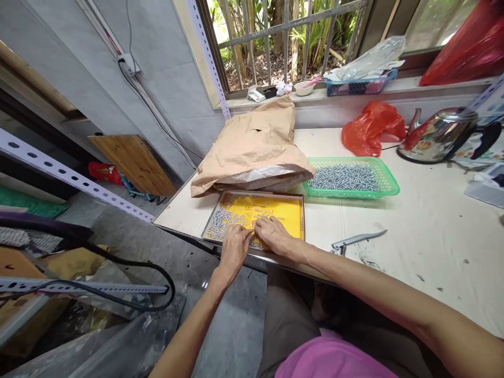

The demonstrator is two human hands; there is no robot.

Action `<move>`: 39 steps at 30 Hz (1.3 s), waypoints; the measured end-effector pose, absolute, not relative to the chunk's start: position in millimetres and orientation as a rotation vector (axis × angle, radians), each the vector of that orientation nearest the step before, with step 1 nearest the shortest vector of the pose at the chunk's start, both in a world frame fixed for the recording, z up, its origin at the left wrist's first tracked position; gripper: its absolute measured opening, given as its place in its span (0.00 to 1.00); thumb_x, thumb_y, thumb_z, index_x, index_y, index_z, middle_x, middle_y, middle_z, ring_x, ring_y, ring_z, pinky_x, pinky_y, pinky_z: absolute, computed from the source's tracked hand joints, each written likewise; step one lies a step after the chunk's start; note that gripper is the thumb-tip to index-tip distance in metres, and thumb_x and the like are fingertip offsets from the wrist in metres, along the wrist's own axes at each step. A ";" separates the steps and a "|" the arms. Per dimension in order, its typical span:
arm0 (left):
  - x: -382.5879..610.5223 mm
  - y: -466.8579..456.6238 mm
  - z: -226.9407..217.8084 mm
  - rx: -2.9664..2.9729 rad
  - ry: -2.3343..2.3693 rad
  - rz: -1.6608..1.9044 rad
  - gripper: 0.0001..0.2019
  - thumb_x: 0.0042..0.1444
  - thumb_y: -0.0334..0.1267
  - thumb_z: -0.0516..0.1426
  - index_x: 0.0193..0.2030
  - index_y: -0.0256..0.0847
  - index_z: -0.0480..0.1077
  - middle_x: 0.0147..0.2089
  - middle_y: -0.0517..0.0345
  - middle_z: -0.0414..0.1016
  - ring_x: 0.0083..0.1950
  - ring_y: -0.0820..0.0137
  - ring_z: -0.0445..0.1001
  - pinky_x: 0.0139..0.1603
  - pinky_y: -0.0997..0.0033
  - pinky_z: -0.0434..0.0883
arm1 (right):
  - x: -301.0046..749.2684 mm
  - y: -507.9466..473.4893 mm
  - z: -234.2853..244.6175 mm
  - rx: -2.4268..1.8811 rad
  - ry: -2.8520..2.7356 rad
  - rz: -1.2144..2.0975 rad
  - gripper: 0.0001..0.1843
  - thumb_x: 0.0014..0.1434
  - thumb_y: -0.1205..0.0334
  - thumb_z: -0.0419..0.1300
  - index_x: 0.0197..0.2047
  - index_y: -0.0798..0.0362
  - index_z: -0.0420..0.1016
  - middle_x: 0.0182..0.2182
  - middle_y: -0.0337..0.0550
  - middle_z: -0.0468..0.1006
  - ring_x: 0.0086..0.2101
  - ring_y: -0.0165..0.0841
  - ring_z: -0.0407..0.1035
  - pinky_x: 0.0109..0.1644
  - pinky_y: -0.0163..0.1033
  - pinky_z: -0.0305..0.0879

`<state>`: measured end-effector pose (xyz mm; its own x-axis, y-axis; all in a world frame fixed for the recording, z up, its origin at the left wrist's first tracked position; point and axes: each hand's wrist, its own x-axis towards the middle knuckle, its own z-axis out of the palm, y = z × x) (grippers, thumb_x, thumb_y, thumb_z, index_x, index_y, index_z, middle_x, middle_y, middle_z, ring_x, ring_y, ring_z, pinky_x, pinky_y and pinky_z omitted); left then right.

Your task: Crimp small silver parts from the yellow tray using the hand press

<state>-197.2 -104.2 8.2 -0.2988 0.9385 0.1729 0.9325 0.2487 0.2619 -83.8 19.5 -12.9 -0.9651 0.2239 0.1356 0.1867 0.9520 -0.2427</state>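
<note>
A shallow cardboard tray with a yellow bottom (291, 212) lies at the table's near edge, with several small silver metal pieces (221, 219) heaped at its left side. My left hand (235, 247) rests on the tray's front edge, fingers curled over the pieces. Close beside it, my right hand (273, 234) lies in the tray, fingertips pinched together at the pieces. What either hand holds is too small to see.
A green plastic basket (388, 181) full of the same silver pieces stands behind the tray. A brown paper sack (255, 142) lies at the back left. Metal tongs (356, 240), a red bag (372, 126) and a steel kettle (439, 134) are to the right.
</note>
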 end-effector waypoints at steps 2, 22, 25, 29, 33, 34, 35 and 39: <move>-196.0 -104.6 7.9 1.860 2.455 0.493 0.10 0.61 0.35 0.55 0.46 0.40 0.76 0.40 0.52 0.73 0.43 0.63 0.65 0.46 0.64 0.66 | -81.8 21.6 -13.0 -0.294 -2.891 0.477 0.10 0.64 0.70 0.50 0.42 0.59 0.72 0.41 0.53 0.74 0.42 0.38 0.66 0.46 0.42 0.60; -180.0 -83.1 6.1 2.027 2.300 0.515 0.14 0.67 0.38 0.45 0.35 0.39 0.69 0.37 0.53 0.71 0.40 0.66 0.67 0.42 0.66 0.66 | -61.8 43.6 -27.2 -0.610 -2.255 1.596 0.06 0.55 0.66 0.57 0.32 0.57 0.74 0.22 0.35 0.72 0.24 0.26 0.62 0.29 0.31 0.57; -191.3 -83.2 14.7 1.949 2.363 0.565 0.14 0.67 0.39 0.46 0.38 0.39 0.71 0.39 0.51 0.71 0.42 0.64 0.67 0.44 0.65 0.66 | -53.5 46.4 -19.1 -0.580 -2.315 1.393 0.07 0.58 0.66 0.55 0.35 0.56 0.74 0.26 0.36 0.75 0.27 0.27 0.65 0.32 0.31 0.58; -206.7 -89.2 25.6 1.793 2.558 0.483 0.12 0.63 0.39 0.51 0.35 0.39 0.73 0.37 0.50 0.71 0.43 0.62 0.68 0.46 0.64 0.65 | -39.2 50.7 -9.3 -0.608 -2.526 0.963 0.11 0.64 0.64 0.52 0.43 0.54 0.75 0.36 0.44 0.78 0.36 0.31 0.69 0.40 0.33 0.60; -205.3 -94.9 23.6 1.691 2.529 0.305 0.05 0.57 0.36 0.59 0.35 0.38 0.75 0.37 0.50 0.73 0.45 0.61 0.69 0.45 0.64 0.66 | -31.3 48.9 -4.5 -0.681 -2.742 0.650 0.15 0.67 0.60 0.51 0.51 0.51 0.74 0.39 0.47 0.76 0.39 0.34 0.70 0.38 0.33 0.59; -203.9 -95.0 21.8 1.667 2.526 0.279 0.04 0.56 0.34 0.59 0.35 0.38 0.75 0.37 0.50 0.73 0.45 0.61 0.69 0.45 0.64 0.66 | -30.9 47.5 -4.1 -0.683 -2.753 0.624 0.16 0.67 0.59 0.50 0.53 0.50 0.73 0.39 0.47 0.75 0.38 0.34 0.70 0.37 0.33 0.59; -203.0 -94.7 19.9 1.650 2.523 0.266 0.04 0.56 0.33 0.59 0.35 0.37 0.75 0.38 0.50 0.74 0.45 0.61 0.69 0.44 0.65 0.66 | -31.2 46.0 -4.0 -0.672 -2.751 0.618 0.16 0.67 0.59 0.50 0.54 0.50 0.72 0.39 0.47 0.75 0.38 0.34 0.70 0.37 0.33 0.59; -206.2 -90.1 14.0 1.605 2.488 0.423 0.05 0.55 0.31 0.57 0.33 0.37 0.75 0.36 0.51 0.75 0.44 0.63 0.71 0.45 0.66 0.66 | -40.0 39.0 -4.6 -0.551 -2.664 0.747 0.16 0.66 0.62 0.51 0.52 0.54 0.74 0.39 0.48 0.75 0.38 0.33 0.69 0.41 0.35 0.60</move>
<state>-206.2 -90.1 14.0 -0.4162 0.9089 0.0264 0.8664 0.3877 0.3146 -40.0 39.0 -4.6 -0.8749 0.4426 0.1966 0.2758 0.7891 -0.5489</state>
